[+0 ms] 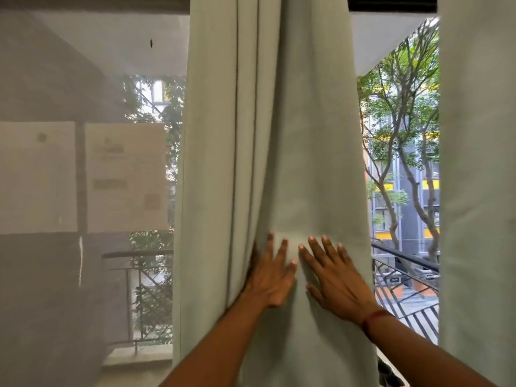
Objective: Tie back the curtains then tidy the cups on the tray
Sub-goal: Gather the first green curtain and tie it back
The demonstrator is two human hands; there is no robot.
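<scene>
A pale green curtain [268, 135] hangs in folds down the middle of the view, bunched narrower at hand height. My left hand [272, 277] lies flat on the cloth with its fingers straight, its outer edge tucked into a fold. My right hand [332, 277] presses flat on the curtain just beside it, fingers spread, a red thread band on the wrist. A second pale green curtain [477, 177] hangs at the right edge. No tie-back, tray or cups are in view.
A sheer net [83, 79] covers the window on the left, with two paper sheets [125, 177] behind it. A black balcony railing [405, 280] and trees show through the open gap on the right.
</scene>
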